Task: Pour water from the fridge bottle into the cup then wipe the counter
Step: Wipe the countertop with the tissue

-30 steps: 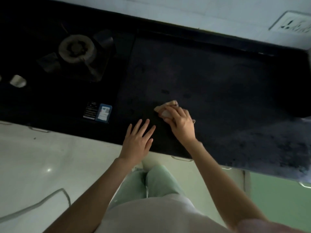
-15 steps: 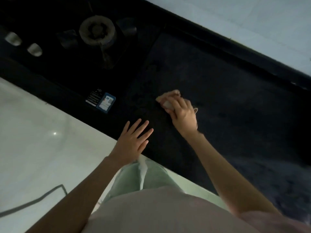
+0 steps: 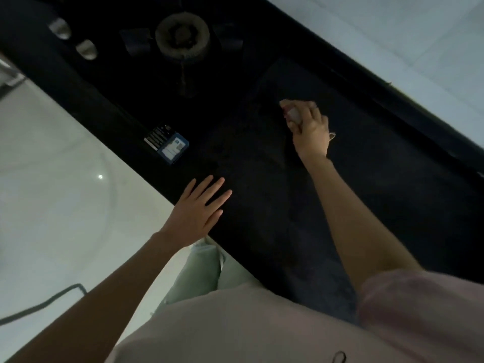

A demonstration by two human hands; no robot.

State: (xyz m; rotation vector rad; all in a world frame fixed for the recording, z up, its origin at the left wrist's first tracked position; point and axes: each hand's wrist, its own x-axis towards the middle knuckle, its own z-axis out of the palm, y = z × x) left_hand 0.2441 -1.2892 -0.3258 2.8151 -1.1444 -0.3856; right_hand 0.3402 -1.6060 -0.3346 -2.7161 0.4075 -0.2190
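Running diagonally from upper left to lower right, the counter (image 3: 379, 205) was a dark, matte slab and the largest item in view; light was dim and its surface detail faint.

Floor (image 3: 52, 205): pale, glossy, lower left, meeting the counter's near edge; one bright glint on it, and a dark cable (image 3: 47, 301) curving across its lower part.

Wall (image 3: 406, 43): pale, upper right, behind the counter's far edge, with a dark raised strip between them.

Hob (image 3: 131, 82): black, set in the counter's left part. Burner (image 3: 182, 35) round, grey, with dark pan supports around it. Two metallic knobs (image 3: 72, 39) near the hob's left edge. A blue-and-white label (image 3: 166, 142) near its front edge.

Open counter lay right of the hob, between the two hands and on toward the lower right.

Person: pale pink top, light green trousers, standing against the near edge.

Left hand (image 3: 200, 212): flat, fingers straight and spread, resting on the counter at its near edge, holding nothing.

Right hand (image 3: 310, 129): farther in, near the hob's right side, fingers curled round a cloth (image 3: 292, 112), pressing it to the counter. Cloth small, light-coloured, bunched, mostly hidden; a thin thread (image 3: 332, 135) showed beside the wrist.

Bottle and cup: out of view.
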